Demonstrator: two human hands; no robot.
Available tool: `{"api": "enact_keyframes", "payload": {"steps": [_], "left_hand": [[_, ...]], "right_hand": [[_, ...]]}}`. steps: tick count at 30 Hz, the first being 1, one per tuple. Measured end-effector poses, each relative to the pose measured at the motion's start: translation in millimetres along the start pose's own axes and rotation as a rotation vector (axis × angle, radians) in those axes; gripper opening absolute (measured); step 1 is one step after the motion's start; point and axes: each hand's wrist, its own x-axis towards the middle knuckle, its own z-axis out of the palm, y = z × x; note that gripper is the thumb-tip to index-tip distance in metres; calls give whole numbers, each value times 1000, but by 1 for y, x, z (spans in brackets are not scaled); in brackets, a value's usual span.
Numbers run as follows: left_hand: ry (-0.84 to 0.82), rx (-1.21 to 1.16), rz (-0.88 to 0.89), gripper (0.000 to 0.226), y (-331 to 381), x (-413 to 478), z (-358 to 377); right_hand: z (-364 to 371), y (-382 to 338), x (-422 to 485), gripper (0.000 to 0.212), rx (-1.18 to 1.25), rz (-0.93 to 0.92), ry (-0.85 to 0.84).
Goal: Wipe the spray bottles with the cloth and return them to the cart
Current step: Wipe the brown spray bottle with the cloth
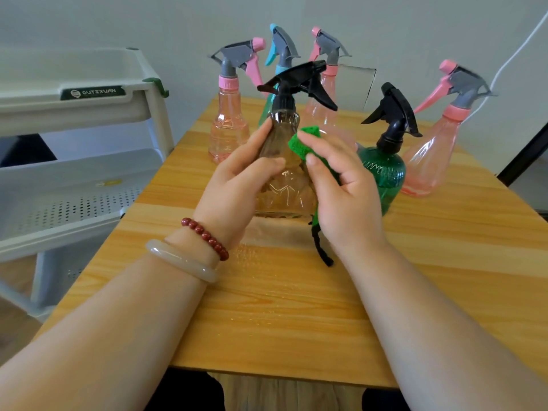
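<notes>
My left hand (pixel 237 179) grips a clear brownish spray bottle (pixel 284 185) with a black trigger head, held just above the table's middle. My right hand (pixel 344 191) holds a green cloth (pixel 308 140) against the bottle's right side, thumb on the cloth; a dark cord hangs below the hand. Right behind it stands a green bottle (pixel 388 173) with a black head. Further back stand three pink bottles (pixel 228 134), (pixel 323 105), (pixel 430 155) and a teal one (pixel 272 99), mostly hidden.
A white tiered cart (pixel 80 114) with perforated shelves stands left of the wooden table (pixel 281 307). A white cable (pixel 510 60) hangs down the wall at the right. A dark post (pixel 522 158) leans at the table's right edge.
</notes>
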Motion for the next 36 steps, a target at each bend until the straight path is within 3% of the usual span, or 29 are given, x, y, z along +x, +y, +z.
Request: {"api": "enact_keyframes", "payload": {"steps": [5, 10, 16, 20, 22, 28, 33, 36], "left_hand": [[93, -11, 57, 61, 3, 0, -3], [83, 94, 70, 59, 2, -1, 1], [131, 10, 34, 49, 5, 3, -7], [158, 87, 55, 50, 8, 1, -2], [160, 78, 61, 51, 4, 2, -1], [108, 163, 98, 48, 3, -1, -6], [209, 60, 50, 49, 4, 3, -4], [186, 93, 50, 45, 2, 1, -4]], "right_hand": [[1, -3, -7, 31, 18, -238, -16], [4, 3, -2, 29, -72, -165, 36], [10, 0, -14, 24, -103, -466, -144], [13, 4, -8, 27, -148, -305, 0], [13, 4, -9, 27, -200, -309, 25], [16, 2, -15, 21, -268, -653, -124], [12, 5, -10, 24, -171, -362, 35], [12, 4, -15, 23, -189, -466, -48]]}}
